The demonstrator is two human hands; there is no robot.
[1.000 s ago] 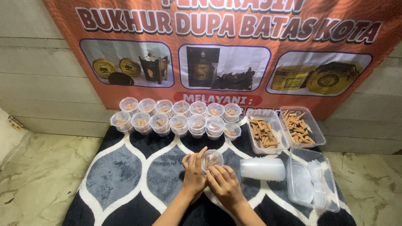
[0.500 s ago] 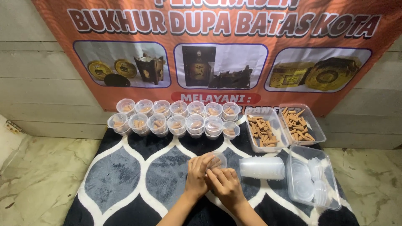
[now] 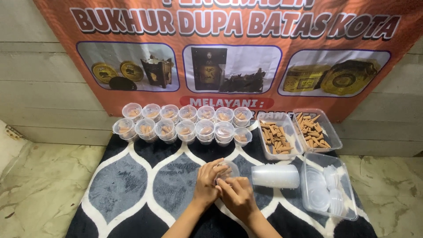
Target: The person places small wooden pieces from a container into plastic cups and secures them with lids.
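Now both hands meet over the middle of the patterned rug [image 3: 123, 189], a little toward its near edge. The left hand [image 3: 206, 180] and the right hand [image 3: 238, 196] touch each other, and between them they hold a small clear cup [image 3: 228, 169] with a lid on top. The fingers of the left hand curl around the left side of the cup, and the fingers of the right hand are bent and press at its near side; only the far part of the cup shows above them. What is inside this cup I cannot tell.

Just beside the hands, to the right, a stack of empty clear cups [image 3: 275, 176] lies on its side on the rug. At the near right corner stands a clear box with loose lids [image 3: 328, 189]. Along the far edge of the rug stand two rows of filled small cups [image 3: 183, 125], closed and with brown pieces inside. At the far right corner are two clear trays of brown cones [image 3: 297, 132], side by side. Behind the rug, an orange banner [image 3: 238, 53] hangs on the wall.
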